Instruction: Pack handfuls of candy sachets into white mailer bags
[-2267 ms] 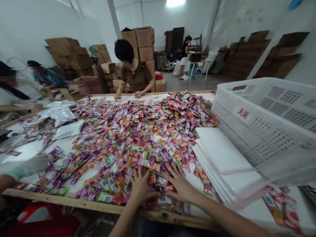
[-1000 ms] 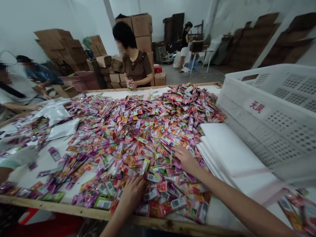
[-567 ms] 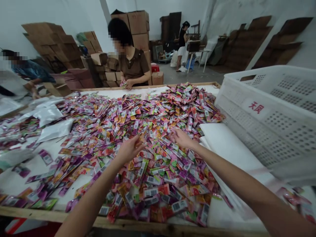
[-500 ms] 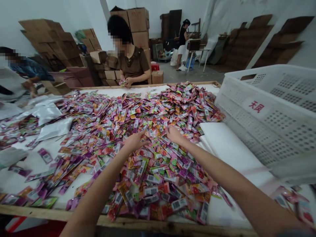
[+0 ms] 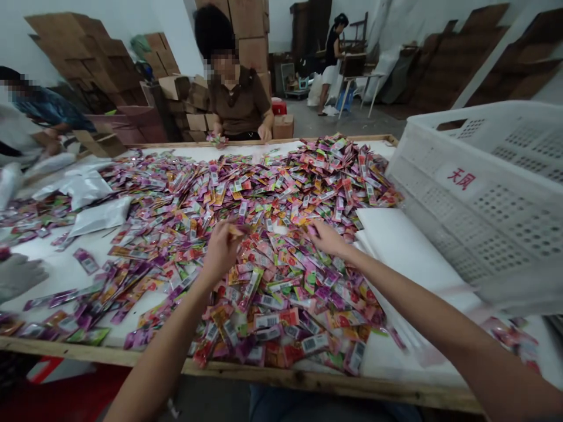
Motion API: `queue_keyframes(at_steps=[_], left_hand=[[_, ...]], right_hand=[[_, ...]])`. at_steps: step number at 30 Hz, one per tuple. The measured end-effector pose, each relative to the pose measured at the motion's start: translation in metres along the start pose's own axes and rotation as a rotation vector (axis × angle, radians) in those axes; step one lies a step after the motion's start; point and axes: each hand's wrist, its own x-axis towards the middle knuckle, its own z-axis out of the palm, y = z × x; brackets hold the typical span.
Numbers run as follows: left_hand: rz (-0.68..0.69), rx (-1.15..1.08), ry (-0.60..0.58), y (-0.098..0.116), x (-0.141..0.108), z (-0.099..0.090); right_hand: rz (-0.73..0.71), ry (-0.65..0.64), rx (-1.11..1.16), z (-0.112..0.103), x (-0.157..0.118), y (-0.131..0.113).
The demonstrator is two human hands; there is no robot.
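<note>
Head view, clock centred between the two hands: small glossy packets (image 5: pixel 268 302) strewn all round across a white tabletop (image 5: pixel 57 258), piled highest near 1 o'clock. At 9 o'clock, left hand (image 5: pixel 221 249) with thumb and fingers together, seemingly clamped on an orange packet (image 5: pixel 236 230). At 3 o'clock, right hand (image 5: pixel 328 237) with fingertips at a purple packet (image 5: pixel 313 230); cannot tell whether pinched or merely touched. Farther toward 3 o'clock, white sheets (image 5: pixel 396 246) in a stack beside a perforated crate (image 5: pixel 497 228). Toward 10 o'clock, silvery pouches (image 5: pixel 100 215). By the look of them, light, thin, flexible and slippery, apt to slide over one another; probably not fragile. Best pinched across the flat faces near mid-length, or scooped from below when several together.
</note>
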Motion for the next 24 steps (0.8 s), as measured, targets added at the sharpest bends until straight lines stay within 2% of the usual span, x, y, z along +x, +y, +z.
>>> queue_keyframes(at_steps=[3,5,7,9,11,13,15,16,20,22,24], left_hand=[[-0.202,-0.163,-0.039,-0.007,-0.035,-0.016],[-0.248,-0.079,-0.152,-0.010,-0.059,-0.017],[-0.273,0.104,-0.331,-0.010,-0.079,-0.007],[-0.310,0.278,-0.499,-0.007,-0.093,0.008],[-0.337,0.374,-0.588,-0.005,-0.101,0.020],[-0.348,0.383,-0.614,-0.005,-0.106,0.026],[-0.340,0.345,-0.589,-0.007,-0.108,0.022],[-0.332,0.317,-0.564,-0.009,-0.108,0.018],[-0.149,0.123,-0.372,-0.015,-0.103,-0.001],[-0.072,0.001,-0.293,-0.011,-0.094,-0.004],[-0.087,-0.107,-0.306,-0.001,-0.080,0.000]], right_hand=[[-0.120,0.042,0.091,-0.009,-0.028,0.009],[-0.263,-0.070,0.122,-0.005,-0.046,0.010],[-0.414,-0.248,0.063,0.008,-0.059,0.006],[-0.525,-0.360,-0.083,0.025,-0.066,-0.001],[-0.577,-0.366,-0.212,0.039,-0.068,-0.006],[-0.590,-0.344,-0.204,0.044,-0.068,-0.006],[-0.528,-0.314,-0.018,0.040,-0.069,0.001],[-0.448,-0.263,0.126,0.035,-0.069,0.007],[0.038,0.099,0.715,0.014,-0.071,0.037],[0.144,0.162,0.837,0.008,-0.070,0.046],[0.156,0.130,0.817,0.006,-0.067,0.044]])
